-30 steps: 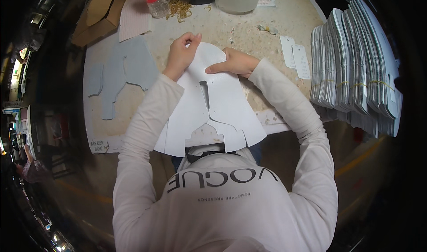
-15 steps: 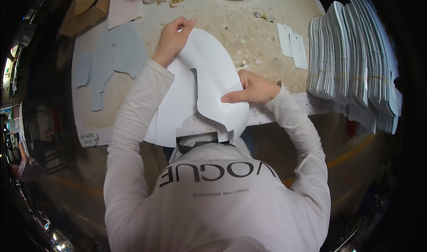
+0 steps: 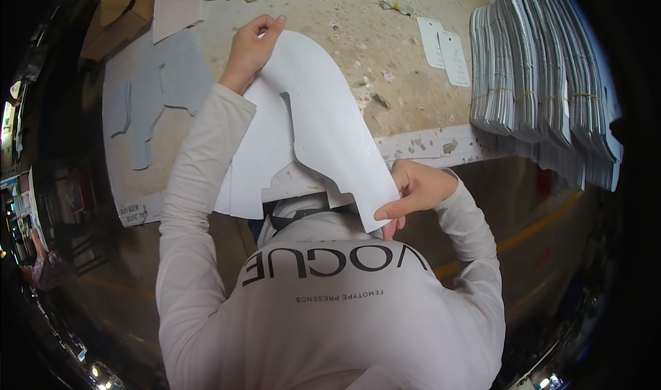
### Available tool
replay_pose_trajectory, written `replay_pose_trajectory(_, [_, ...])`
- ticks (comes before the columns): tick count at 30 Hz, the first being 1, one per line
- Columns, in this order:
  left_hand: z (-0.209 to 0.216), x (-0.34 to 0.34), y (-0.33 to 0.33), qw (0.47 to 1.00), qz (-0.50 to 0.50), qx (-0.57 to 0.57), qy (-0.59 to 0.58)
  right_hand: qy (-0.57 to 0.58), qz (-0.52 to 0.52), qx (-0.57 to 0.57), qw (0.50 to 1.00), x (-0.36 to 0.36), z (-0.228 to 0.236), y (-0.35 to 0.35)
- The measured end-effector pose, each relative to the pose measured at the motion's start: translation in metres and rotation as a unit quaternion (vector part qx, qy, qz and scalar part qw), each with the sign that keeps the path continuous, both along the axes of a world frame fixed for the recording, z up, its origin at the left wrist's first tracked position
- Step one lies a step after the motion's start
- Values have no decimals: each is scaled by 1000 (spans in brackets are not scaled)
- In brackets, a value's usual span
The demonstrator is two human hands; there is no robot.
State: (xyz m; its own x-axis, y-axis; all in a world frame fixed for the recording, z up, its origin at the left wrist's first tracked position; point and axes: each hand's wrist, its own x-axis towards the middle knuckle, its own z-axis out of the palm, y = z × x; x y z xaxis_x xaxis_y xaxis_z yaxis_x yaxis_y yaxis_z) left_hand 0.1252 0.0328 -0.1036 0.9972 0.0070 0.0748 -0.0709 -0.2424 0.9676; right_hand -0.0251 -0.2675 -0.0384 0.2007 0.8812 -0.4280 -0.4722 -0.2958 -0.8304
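Head view: big white textured cut-out sheet [image 3: 330,128] runs long from tabletop [image 3: 385,59] middle to near edge — left hand [image 3: 249,49] pinching far end, right hand [image 3: 413,194] pinching near tip.

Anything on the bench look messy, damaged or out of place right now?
Yes: the table top is littered with small scraps and flecks. The white cut sheet, held by the left hand and right hand, arches up, its lower end hanging past the table edge.

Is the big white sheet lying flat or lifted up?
Lifted and bent. The left hand pinches the white sheet's far end, and the right hand pulls its near corner off the table.
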Motion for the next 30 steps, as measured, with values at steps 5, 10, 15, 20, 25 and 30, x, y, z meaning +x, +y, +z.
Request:
replay_pose_trajectory(5, [1,1,-4,1000,-9,-12,7,-56,87,-30,994,7,7,-9])
replay_pose_trajectory(10, [10,-1,-12,1000,9,-1,7,-167,230,57,957,41,37,-12])
replay_pose_trajectory(15, [31,-9,-3,971,-129,-125,159,-233,-39,25,971,82,64,13])
replay_pose_trajectory(20, [44,-22,10,949,-215,-172,152,-435,-306,46,846,155,23,90])
replay_pose_trajectory(25, [40,-22,15,941,-200,-214,170,-403,-376,57,833,176,-31,129])
replay_pose_trajectory(30, [32,-20,9,974,-158,-92,135,-504,-347,-14,791,153,-46,133])
